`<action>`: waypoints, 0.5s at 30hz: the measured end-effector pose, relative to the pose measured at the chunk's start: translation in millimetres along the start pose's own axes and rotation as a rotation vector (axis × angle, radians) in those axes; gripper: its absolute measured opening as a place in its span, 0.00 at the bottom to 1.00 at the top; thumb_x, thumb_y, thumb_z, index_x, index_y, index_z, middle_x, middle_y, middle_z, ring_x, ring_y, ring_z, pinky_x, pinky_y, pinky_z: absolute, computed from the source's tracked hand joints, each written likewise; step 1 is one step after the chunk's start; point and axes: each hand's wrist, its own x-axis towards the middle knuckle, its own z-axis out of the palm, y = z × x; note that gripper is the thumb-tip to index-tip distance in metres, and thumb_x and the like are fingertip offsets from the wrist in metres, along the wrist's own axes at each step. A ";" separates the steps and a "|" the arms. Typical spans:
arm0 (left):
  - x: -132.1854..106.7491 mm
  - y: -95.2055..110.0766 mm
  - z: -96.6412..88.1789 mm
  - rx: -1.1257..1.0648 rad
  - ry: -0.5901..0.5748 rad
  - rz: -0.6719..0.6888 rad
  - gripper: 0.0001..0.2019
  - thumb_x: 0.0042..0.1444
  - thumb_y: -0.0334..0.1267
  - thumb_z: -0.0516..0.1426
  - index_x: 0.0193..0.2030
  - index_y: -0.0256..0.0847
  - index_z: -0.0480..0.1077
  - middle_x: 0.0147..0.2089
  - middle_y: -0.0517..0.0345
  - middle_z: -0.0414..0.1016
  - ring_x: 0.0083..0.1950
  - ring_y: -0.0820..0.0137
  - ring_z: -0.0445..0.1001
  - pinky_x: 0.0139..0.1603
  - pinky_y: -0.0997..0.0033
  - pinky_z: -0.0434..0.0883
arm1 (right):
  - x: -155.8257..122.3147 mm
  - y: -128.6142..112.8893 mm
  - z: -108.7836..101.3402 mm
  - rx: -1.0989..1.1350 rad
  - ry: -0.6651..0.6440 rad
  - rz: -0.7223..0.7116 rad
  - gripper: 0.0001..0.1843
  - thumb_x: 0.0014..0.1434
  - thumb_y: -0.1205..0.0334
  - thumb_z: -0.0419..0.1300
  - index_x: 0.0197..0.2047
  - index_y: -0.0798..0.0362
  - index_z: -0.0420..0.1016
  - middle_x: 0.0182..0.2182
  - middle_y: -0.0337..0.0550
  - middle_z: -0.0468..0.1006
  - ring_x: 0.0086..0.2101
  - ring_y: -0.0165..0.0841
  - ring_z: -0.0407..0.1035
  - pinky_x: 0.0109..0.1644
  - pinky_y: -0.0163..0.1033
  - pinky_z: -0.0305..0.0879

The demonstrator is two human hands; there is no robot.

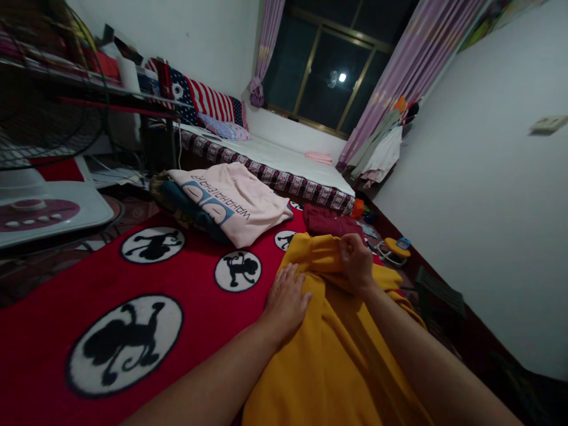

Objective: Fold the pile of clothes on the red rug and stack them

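Observation:
A yellow garment (337,355) lies spread on a red blanket (186,331) printed with black-and-white cartoon circles. My left hand (286,299) rests flat on the garment's left edge, fingers stretched out. My right hand (355,260) is closed, pinching a fold of the yellow cloth near its far end. Both forearms reach in from the bottom of the view.
A folded pink shirt (235,201) sits on a pile of clothes beyond the hands. A dark red garment (331,222) lies further right. A fan base (44,210) stands at the left, a mattress (284,163) at the back, and a white wall (479,195) on the right.

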 end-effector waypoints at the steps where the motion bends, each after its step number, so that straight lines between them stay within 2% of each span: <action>1: 0.0 0.1 0.2 0.003 -0.001 0.004 0.20 0.62 0.42 0.51 0.58 0.36 0.66 0.68 0.44 0.58 0.70 0.58 0.53 0.71 0.55 0.51 | 3.7 4.4 -0.7 -0.017 -0.108 0.036 0.13 0.60 0.62 0.52 0.43 0.51 0.76 0.36 0.45 0.80 0.37 0.36 0.72 0.39 0.34 0.60; 3: 0.4 0.7 0.2 0.010 -0.007 0.008 0.20 0.62 0.42 0.51 0.58 0.36 0.66 0.67 0.44 0.59 0.69 0.58 0.54 0.70 0.54 0.51 | 11.1 11.8 -2.2 -0.054 -0.375 0.063 0.08 0.51 0.67 0.59 0.33 0.50 0.79 0.29 0.42 0.79 0.32 0.35 0.72 0.34 0.33 0.60; 4: 0.7 1.0 0.2 0.013 -0.011 0.008 0.20 0.62 0.42 0.51 0.57 0.36 0.66 0.67 0.43 0.59 0.69 0.58 0.55 0.70 0.54 0.51 | 15.2 14.3 -3.2 -0.065 -0.465 0.066 0.06 0.47 0.68 0.61 0.28 0.50 0.79 0.25 0.40 0.78 0.29 0.34 0.72 0.32 0.33 0.59; 5: 1.0 1.4 0.1 0.014 -0.013 0.010 0.19 0.62 0.42 0.51 0.57 0.35 0.66 0.67 0.43 0.60 0.69 0.58 0.55 0.70 0.53 0.52 | 19.9 15.7 -4.3 -0.069 -0.500 0.071 0.05 0.45 0.69 0.62 0.25 0.51 0.79 0.22 0.39 0.77 0.27 0.33 0.71 0.31 0.33 0.59; 7: 1.4 1.7 0.3 0.015 -0.010 0.017 0.19 0.62 0.42 0.52 0.57 0.35 0.66 0.66 0.43 0.60 0.69 0.58 0.55 0.70 0.53 0.52 | 30.8 14.4 -5.8 -0.068 -0.460 0.095 0.05 0.48 0.64 0.61 0.26 0.50 0.80 0.23 0.40 0.78 0.28 0.33 0.71 0.31 0.33 0.59; 11: 1.2 1.2 1.0 0.021 0.008 0.031 0.19 0.62 0.41 0.52 0.57 0.35 0.67 0.66 0.43 0.61 0.68 0.57 0.56 0.70 0.53 0.52 | 53.6 -0.4 2.2 -0.006 -0.331 0.191 0.16 0.59 0.52 0.55 0.36 0.52 0.81 0.32 0.46 0.81 0.33 0.35 0.74 0.34 0.35 0.61; 15: -0.1 1.1 1.0 0.032 0.012 0.036 0.20 0.62 0.42 0.51 0.57 0.35 0.67 0.66 0.44 0.61 0.68 0.56 0.56 0.69 0.53 0.54 | 70.0 -14.0 22.1 0.039 -0.361 0.246 0.28 0.63 0.43 0.49 0.34 0.59 0.79 0.32 0.56 0.80 0.36 0.41 0.75 0.38 0.40 0.66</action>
